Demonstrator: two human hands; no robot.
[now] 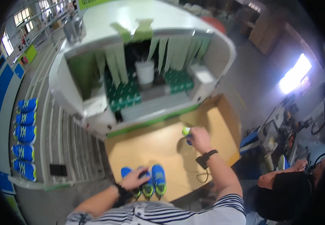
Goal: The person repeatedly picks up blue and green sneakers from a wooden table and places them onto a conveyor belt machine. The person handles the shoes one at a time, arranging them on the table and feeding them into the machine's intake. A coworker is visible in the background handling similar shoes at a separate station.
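Note:
My left hand (133,179) rests on blue shoes with yellow-green soles (158,179) that stand side by side at the near edge of a tan wooden table (158,146). My right hand (199,137) is farther out on the table, closed on another blue and yellow-green shoe (186,133) that sticks out to the hand's left. A black band with a dangling cable sits on my right wrist (206,156).
Beyond the table stands a white machine (140,22) with hanging green strip curtains and a green conveyor belt (123,93) carrying a white bucket (145,72). Several blue shoes (25,135) line a rack at left. A person with a dark cap (282,191) sits at lower right.

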